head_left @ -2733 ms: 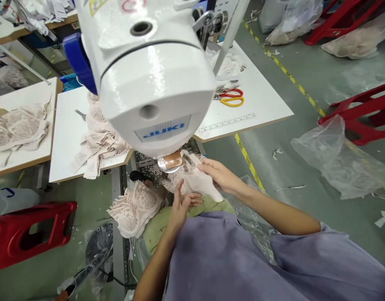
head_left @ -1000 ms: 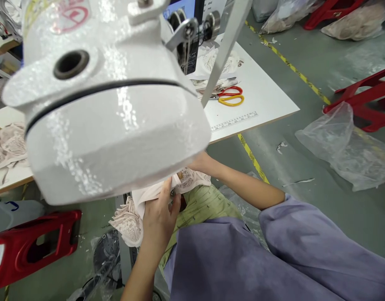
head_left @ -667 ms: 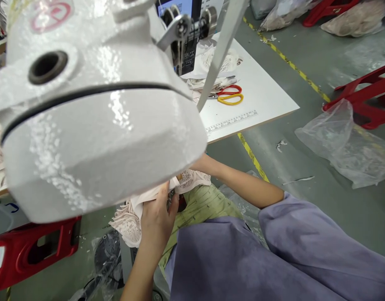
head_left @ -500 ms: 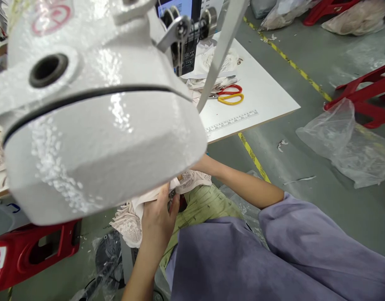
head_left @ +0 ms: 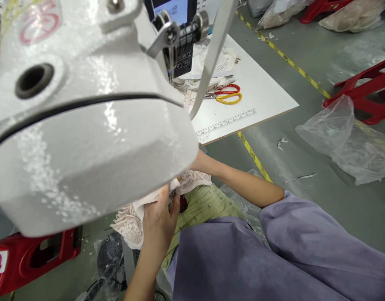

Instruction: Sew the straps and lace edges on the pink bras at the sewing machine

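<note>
Pale pink lace garment (head_left: 130, 230) pieces with a smooth cream band lie under the white sewing machine head (head_left: 98, 154), which covers much of them. My left hand (head_left: 159, 219) is closed on the band, thumb and index finger either side of a small dark metal part (head_left: 173, 193). On the far side, my right hand (head_left: 199, 162) reaches in by the lace at the right end. The machine head hides its fingers, so their hold does not show.
Scissors (head_left: 229, 94) with red and yellow handles lie on the white table (head_left: 267, 96), near a printed ruler scale (head_left: 226, 121) and more lace. A pale strap (head_left: 213, 62) hangs before the control screen (head_left: 176, 12). Red stools (head_left: 36, 259) and plastic bags (head_left: 345, 142) stand around.
The view has shifted slightly, so the machine head sits a little further left and lower. Both hands stay in nearly the same place on the lace garment.
</note>
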A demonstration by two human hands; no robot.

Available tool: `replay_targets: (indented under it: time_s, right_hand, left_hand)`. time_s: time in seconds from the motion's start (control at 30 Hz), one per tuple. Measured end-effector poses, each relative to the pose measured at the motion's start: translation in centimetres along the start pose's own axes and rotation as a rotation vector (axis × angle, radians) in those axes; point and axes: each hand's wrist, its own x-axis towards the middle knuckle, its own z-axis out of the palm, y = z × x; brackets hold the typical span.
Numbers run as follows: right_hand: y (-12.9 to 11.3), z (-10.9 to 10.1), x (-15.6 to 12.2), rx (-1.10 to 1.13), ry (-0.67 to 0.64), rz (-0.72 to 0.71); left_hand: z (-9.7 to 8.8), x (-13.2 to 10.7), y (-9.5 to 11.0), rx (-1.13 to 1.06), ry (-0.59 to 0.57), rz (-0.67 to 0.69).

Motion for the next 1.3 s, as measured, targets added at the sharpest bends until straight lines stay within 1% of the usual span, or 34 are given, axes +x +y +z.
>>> replay_targets:
  time_s: [0.17, 0.27, 0.33, 0.4, 0.6, 0.93, 1.13, 1.3]
  right_hand:
    - [1.5, 0.9, 0.2, 0.054, 0.055, -0.067]
    - [1.8, 1.1, -0.5, 0.099, 0.184, -0.056]
    - [1.8, 1.1, -1.3, 0.129, 0.268, -0.027]
    - [1.9, 1.1, -2.1, 0.155, 0.300, 0.003]
    - [1.7, 0.9, -3.2, 0.172, 0.265, 0.050]
    - [1.8, 0.8, -3.7, 0.189, 0.231, 0.081]
    - [1.5, 0.6, -4.3, 0.209, 0.205, 0.127]
    - [1.1, 0.8, -5.1, 0.263, 0.196, 0.174]
  left_hand:
    - [-0.3, -0.2, -0.3, 0.039, 0.042, 0.010]
    - [-0.5, -0.2, -0.3, 0.090, 0.079, 0.026]
    - [-0.7, -0.1, -0.2, 0.095, 0.071, 0.052]
    - [-0.8, 0.0, -0.1, 0.090, 0.056, 0.064]
    - [-1.1, 0.0, 0.0, 0.112, 0.073, 0.048]
    - [-0.6, 0.7, 0.7, 0.070, 0.079, 0.044]
    - [-0.5, 1.0, 1.3, 0.019, 0.067, 0.064]
    - [-0.2, 1.2, 1.7, 0.003, 0.067, 0.081]
